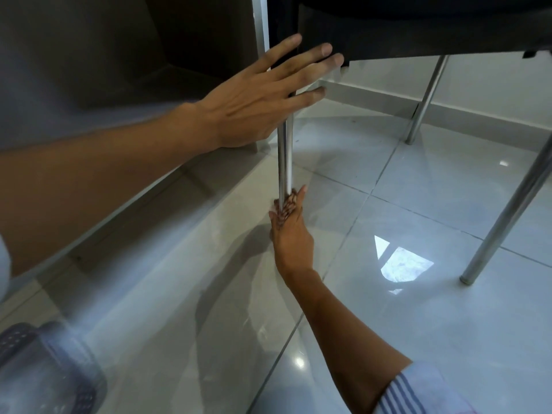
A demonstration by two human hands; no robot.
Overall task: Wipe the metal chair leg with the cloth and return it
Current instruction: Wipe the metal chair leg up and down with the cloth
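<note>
A shiny metal chair leg (285, 156) runs straight down from the black chair seat (418, 25) to the tiled floor. My right hand (291, 234) grips the leg near its foot, with a brown patterned cloth (287, 208) pressed between palm and metal; only a small fold of the cloth shows. My left hand (263, 97) rests flat with spread fingers against the upper part of the leg and the seat's front corner, holding nothing.
Two more metal legs (427, 100) (507, 210) stand to the right on the glossy white tiles (388, 324). A dark cabinet or wall panel (89, 70) runs along the left. A sandalled foot (50, 369) is at the bottom left.
</note>
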